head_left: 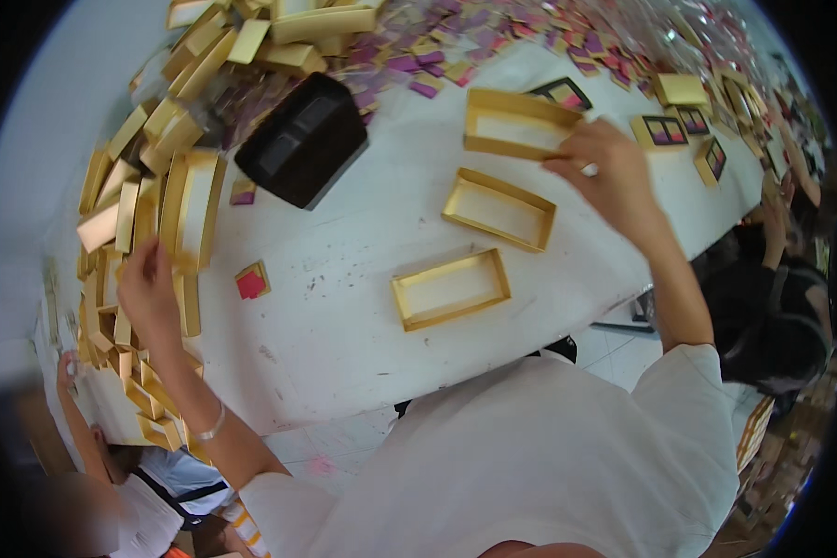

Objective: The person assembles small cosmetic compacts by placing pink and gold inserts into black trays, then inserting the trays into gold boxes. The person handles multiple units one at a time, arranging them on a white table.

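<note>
My right hand (614, 172) is closed on the right end of a shallow, open gold box tray (516, 144). Behind that tray, a dark palette (567, 91) with coloured panels is partly covered. Nearer to me lie a second gold tray (500, 225) and a third one (451, 312), both open side up on the white table. On the left, my left hand (147, 284) reaches into a heap of gold trays. Its fingers pinch the edge of an upended gold tray (147, 212), partly hidden by the neighbouring ones.
A black bin-like box (305, 139) stands on the white table (335, 363). Small purple, pink and gold pieces (428, 60) cover the back. A red-and-gold piece (251, 281) lies near my left hand. Filled gold boxes (662, 132) sit at right. Other people work at both sides.
</note>
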The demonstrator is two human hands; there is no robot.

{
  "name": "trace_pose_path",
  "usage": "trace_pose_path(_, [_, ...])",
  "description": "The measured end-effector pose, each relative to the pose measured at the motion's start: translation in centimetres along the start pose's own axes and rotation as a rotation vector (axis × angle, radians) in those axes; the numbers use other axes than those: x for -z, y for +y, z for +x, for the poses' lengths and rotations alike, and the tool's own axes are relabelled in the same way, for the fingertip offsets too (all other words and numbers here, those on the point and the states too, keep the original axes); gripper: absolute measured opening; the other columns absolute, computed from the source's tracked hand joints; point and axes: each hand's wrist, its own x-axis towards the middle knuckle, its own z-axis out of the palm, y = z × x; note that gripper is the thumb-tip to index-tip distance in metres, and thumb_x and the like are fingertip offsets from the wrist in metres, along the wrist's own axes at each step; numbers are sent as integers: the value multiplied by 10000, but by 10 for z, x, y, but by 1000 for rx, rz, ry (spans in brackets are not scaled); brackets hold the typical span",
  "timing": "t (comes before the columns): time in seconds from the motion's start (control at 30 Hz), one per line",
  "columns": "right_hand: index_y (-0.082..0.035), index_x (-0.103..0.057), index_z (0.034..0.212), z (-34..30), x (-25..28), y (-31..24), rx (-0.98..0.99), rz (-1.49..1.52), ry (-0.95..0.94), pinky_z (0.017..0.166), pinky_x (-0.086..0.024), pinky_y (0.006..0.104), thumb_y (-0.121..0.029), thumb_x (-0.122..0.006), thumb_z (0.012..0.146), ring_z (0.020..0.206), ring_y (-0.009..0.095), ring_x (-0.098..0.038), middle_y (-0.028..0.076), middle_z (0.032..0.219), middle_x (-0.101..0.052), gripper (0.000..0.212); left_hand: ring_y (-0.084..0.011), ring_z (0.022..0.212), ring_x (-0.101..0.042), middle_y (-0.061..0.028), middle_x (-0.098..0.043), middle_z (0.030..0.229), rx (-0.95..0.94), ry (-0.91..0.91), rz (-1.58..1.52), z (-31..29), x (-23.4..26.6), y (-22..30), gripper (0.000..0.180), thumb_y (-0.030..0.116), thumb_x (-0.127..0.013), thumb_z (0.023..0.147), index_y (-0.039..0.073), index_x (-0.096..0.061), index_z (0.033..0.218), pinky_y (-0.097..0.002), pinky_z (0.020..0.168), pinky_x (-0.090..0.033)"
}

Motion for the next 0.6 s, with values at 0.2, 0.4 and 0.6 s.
trace_pose_path(0.2, [-67,-587,661,-35,-47,-6,16,-42,-75,633,-467,369,-226,-670,737,740,256,-568,66,692,-591,195,-151,620,-575,-115,-654,798,9,-291,-131,-72,-1,57,174,60,-593,852,25,-658,1010,-267,567,-454])
trace_pose_path(0.4, [-74,-608,744,-47,-37,50,117,-47,-308,732,-424,365,-127,-654,716,831,254,-523,61,770,-560,75,-199,726,-608,-133,-653,852,41,-463,-122,-85,-39,98,200,99,-632,825,33,-653,1013,-287,649,-474])
trace_pose_path(0.6, [-55,-601,735,-88,16,69,56,45,-350,730,-405,373,-41,-606,708,843,272,-508,79,777,-536,31,-265,1169,-448,-125,-522,1235,-383,-365,-205,-101,-30,141,448,258,-686,776,96,-563,1175,-443,995,-308])
